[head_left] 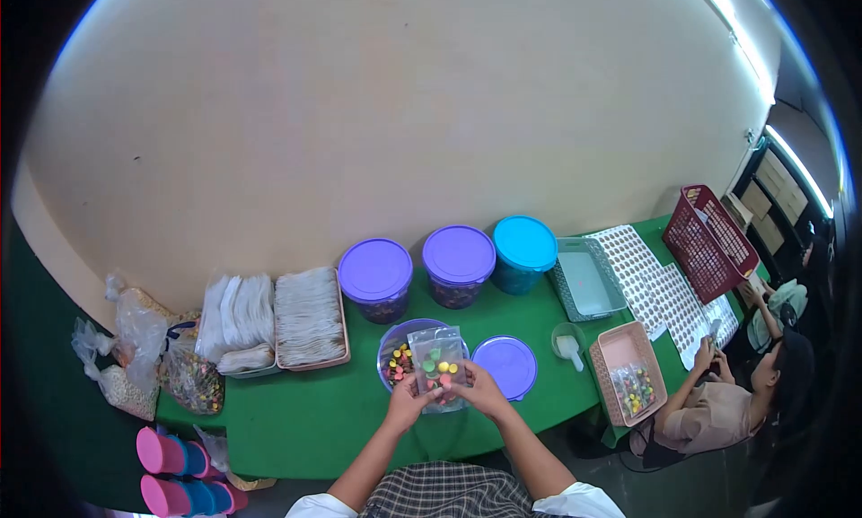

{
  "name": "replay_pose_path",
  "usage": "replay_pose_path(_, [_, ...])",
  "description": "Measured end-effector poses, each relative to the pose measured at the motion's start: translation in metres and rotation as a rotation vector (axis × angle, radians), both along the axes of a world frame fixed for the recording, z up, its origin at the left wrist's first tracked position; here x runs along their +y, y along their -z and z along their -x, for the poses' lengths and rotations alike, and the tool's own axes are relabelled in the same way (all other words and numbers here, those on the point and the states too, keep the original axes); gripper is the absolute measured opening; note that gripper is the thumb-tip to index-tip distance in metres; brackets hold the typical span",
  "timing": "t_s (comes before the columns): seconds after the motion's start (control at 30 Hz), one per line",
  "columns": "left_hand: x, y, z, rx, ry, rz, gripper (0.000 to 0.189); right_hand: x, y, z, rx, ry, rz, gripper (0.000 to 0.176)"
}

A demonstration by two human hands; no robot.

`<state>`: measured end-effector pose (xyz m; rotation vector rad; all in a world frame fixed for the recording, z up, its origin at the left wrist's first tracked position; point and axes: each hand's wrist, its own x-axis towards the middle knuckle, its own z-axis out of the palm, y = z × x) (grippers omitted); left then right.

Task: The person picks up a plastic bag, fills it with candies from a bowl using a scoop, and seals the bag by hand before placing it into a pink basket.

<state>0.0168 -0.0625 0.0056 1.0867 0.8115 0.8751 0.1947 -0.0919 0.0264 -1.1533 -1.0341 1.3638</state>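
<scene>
Both my hands hold a clear plastic pouch (437, 349) with several colourful sweets inside, green, yellow and pink. My left hand (410, 403) grips its lower left side, and my right hand (482, 390) grips its lower right side. The pouch is above an open purple tub (388, 338) of loose colourful sweets (398, 367) and partly hides it. A round purple lid (505, 368) lies on the green table just right of my right hand.
Behind stand lidded purple tubs (375, 271) and a blue one (525, 249). Stacked pouches (310, 316) fill baskets at left. At right are a scoop in a cup (568, 346), a pink basket (655, 388) holding filled pouches, sticker sheets (646, 276), and two people at the table's end.
</scene>
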Motion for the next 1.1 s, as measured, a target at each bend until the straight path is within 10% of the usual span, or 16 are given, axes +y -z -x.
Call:
replay_pose_path(0.1, [0.006,0.007,-0.012,0.03,0.061,0.006,0.031,-0.005,0.017,-0.013,-0.3,0.046,-0.081,0.038])
replay_pose_path(0.3, [0.007,0.008,-0.035,0.034,0.165,0.052,0.033,-0.016,0.012,-0.032,0.043,0.036,0.085,0.039])
replay_pose_path(1.1, [0.015,0.012,-0.142,-0.01,0.299,0.008,0.06,-0.035,0.014,-0.133,-0.128,0.112,0.032,0.047])
